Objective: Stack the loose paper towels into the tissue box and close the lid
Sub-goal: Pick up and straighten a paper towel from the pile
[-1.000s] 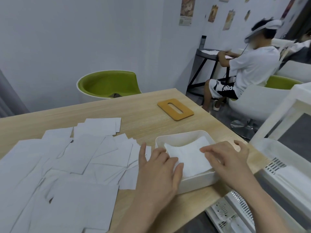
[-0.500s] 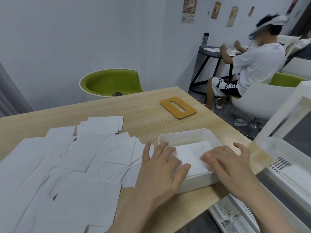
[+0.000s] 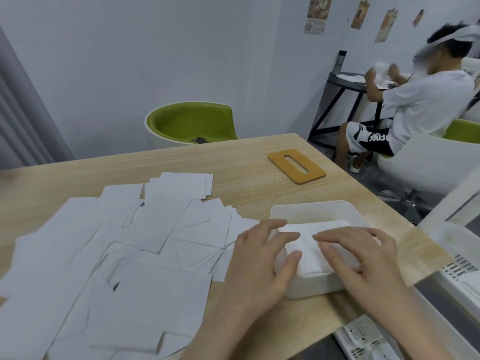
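A matt white plastic tissue box [image 3: 309,291] sits on a pale wood-grain table [image 3: 246,162]. The paper towels [image 3: 145,229] look thin and matt. The lid [image 3: 296,166] looks like smooth wood.

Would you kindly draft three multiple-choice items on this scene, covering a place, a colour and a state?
1. Where does the lid lie?
A. on the box
B. on the table beyond the box
C. on the green chair

2. What colour is the lid?
A. orange-tan
B. blue
C. black

3. What are both hands doing?
A. lifting the lid
B. hanging idle
C. pressing the towels in the tissue box

Answers: 1 B, it lies flat on the table; 2 A, plainly tan; 3 C, the left hand and right hand rest flat on the paper towels.
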The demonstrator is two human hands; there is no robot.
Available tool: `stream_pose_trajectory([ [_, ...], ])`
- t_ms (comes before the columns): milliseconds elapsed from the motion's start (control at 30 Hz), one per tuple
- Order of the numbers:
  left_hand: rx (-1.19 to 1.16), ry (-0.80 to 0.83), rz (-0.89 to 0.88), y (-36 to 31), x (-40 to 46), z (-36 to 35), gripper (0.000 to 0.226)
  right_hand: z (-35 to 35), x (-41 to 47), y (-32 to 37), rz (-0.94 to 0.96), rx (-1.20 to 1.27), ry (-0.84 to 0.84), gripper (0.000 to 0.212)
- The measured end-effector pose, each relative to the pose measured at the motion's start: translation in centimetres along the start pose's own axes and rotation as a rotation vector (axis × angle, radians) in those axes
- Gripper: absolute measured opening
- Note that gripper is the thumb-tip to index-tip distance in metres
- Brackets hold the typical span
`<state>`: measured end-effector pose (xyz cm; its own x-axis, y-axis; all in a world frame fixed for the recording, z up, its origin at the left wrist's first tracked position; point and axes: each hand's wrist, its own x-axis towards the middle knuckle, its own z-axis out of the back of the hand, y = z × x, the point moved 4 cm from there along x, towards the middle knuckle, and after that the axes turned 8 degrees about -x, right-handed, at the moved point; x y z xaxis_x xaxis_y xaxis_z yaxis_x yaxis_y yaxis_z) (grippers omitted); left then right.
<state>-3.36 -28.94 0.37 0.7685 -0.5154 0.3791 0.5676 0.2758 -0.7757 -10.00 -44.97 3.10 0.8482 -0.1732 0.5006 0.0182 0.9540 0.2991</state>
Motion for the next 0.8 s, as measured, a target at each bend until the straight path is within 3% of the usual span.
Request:
stream_pose_trajectory([
  [267,0.086,-0.162,0.098,3.0,-4.1,6.3,0.031,-2.1,0.4,6.5,0.131,0.109,0.038,0.022],
  [467,0.149,-0.293,0.183,5.7,-8.1,11.5,0.044,-4.0,-0.4,11.2,0.247,0.065,0.078,0.025],
  [700,0.317,-0.345,0.279,9.3,-12.6,16.2,0.043,-9.4,-2.2,15.4,0.263,0.051,0.359,0.021],
  [800,0.344,-0.36,0.283,10.0,-13.7,16.8,0.043,-10.9,-2.3,16.2,0.272,0.073,0.379,0.025],
])
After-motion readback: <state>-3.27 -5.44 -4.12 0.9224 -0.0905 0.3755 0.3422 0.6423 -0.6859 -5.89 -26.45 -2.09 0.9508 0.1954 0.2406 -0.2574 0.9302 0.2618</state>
